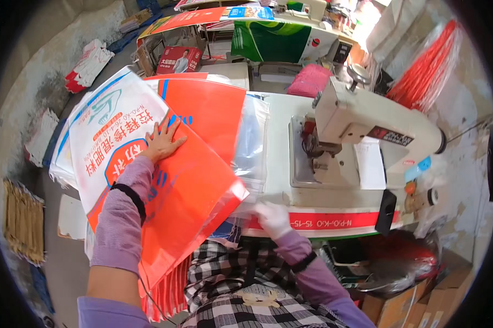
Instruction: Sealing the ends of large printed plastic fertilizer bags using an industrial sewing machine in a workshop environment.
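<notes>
My left hand (161,143), bare, lies with its fingers spread on a large printed woven sack (197,175), orange-red with a white panel. The sack lies tilted over a pile of similar sacks (213,104), and its orange end hangs over the table's front edge. By the sack's right corner is my right hand (274,220) in a white glove. Its fingers are smeared by motion next to thin clear plastic, so I cannot tell whether they grip it. To the right stands a cream industrial sewing machine (389,123).
A dark phone-like slab (386,212) rests at the table's front edge. Thread spools (421,198) stand at the right. A wrapped bundle of red strands (430,63) hangs at the far right. Behind are a pink bundle (309,81) and a red box (180,60). Cardboard (399,306) stands lower right.
</notes>
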Tool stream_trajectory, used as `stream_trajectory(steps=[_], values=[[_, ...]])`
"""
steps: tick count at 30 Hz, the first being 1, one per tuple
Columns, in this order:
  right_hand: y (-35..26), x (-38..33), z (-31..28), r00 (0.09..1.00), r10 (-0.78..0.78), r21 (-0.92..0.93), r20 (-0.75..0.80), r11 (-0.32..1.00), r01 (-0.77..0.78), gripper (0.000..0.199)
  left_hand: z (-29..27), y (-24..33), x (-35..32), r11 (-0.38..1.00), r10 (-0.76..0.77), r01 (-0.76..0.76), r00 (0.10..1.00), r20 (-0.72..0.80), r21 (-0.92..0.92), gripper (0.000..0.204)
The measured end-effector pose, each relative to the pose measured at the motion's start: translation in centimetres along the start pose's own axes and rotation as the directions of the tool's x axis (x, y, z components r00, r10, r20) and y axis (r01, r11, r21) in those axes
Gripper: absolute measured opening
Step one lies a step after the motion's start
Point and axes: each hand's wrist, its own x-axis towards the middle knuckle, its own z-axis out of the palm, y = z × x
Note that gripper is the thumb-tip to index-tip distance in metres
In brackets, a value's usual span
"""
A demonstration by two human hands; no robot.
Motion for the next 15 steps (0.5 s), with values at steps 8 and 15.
stream_trajectory(steps=[8, 15], values=[[-12.3, 12.8, -1.4, 0.952, -0.226, -0.096, 0.206, 0.964, 0.249, 0.046, -1.6, 3.0, -15.3, 0.742, 0.600, -0.624, 0.781, -0.174, -0.244, 0.050], [-5.0, 8.0, -0.6, 0.983, 0.186, 0.122, 0.006, 0.975, -0.185, 0.050, 11.9, -10.4, -41.8, 0.411, -0.806, 0.154, 0.521, -0.280, -0.898, 0.059]])
